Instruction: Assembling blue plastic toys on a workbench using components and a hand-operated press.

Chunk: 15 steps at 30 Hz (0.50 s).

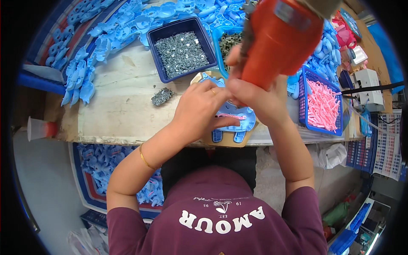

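Observation:
My right hand [264, 98] is wrapped round an orange electric screwdriver [282, 40], held over the work and smeared by motion. Below it lies a light-blue plastic shell [247, 123] on a tan fixture block [234, 138] at the table's front edge. A pink strip [230, 115] sits in the shell. My left hand [196, 106] grips the shell from the left, thumb stretched across it near the pink strip. Its fingertips, and the driver's tip, are hidden between the hands.
A dark-blue bin of screws [180, 53] stands behind my left hand, with a small screw pile [162, 97] nearer. Beside it is a light-blue tub [221, 36]. A basket of pink strips [323, 104] stands right. Blue shells [123, 32] heap across the back; a cup [36, 128] is far left.

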Available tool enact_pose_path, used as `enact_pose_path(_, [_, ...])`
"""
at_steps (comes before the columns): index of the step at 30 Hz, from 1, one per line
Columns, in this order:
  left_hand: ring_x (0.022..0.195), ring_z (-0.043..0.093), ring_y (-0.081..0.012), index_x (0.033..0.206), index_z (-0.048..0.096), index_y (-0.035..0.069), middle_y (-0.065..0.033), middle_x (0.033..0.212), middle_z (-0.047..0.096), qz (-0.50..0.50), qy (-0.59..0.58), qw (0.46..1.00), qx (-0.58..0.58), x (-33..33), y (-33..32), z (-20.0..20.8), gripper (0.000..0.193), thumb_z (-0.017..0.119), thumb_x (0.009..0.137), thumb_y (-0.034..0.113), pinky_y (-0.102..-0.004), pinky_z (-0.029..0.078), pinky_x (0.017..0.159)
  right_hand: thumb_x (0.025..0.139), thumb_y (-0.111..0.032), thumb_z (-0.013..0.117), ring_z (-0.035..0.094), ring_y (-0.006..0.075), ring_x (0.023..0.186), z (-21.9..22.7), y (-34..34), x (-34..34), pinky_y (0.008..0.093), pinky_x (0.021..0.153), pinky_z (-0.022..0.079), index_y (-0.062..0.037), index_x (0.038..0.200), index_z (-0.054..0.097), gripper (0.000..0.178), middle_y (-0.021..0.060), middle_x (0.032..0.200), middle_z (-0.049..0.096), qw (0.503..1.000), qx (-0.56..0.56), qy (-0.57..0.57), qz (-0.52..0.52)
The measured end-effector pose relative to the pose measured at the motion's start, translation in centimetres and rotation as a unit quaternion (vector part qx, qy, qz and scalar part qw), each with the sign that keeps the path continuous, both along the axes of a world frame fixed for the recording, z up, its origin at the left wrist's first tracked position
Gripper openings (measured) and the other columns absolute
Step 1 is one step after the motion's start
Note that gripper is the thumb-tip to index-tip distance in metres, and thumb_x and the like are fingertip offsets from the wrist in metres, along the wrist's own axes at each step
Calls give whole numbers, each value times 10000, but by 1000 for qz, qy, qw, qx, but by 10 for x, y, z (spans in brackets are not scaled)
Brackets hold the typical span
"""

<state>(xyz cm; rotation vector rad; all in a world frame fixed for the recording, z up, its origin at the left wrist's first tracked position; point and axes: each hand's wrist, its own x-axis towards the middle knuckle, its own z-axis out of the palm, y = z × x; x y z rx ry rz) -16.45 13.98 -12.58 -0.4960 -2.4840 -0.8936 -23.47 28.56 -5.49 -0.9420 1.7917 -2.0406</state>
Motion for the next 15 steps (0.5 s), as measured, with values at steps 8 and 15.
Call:
enact_pose_path(8, [1081,584,-273,955,698,108,-42,1162,650,-24,22,999,-22,3,22,-15,337,848,715,291,-428,470,934,771,-56,667,541,122,548,-3,23,9,254,482,429,20,1164,526,425,62,697,575,998,-25,-22,-50])
enact_pose_path(15, [1029,600,-283,854,682,107,-33,1020,665,-47,8,998,39,1,35,-26,215,831,746,218,-440,460,902,781,-73,680,543,118,554,-3,25,12,253,494,434,26,1174,525,433,64,702,581,999,-32,-12,-29])
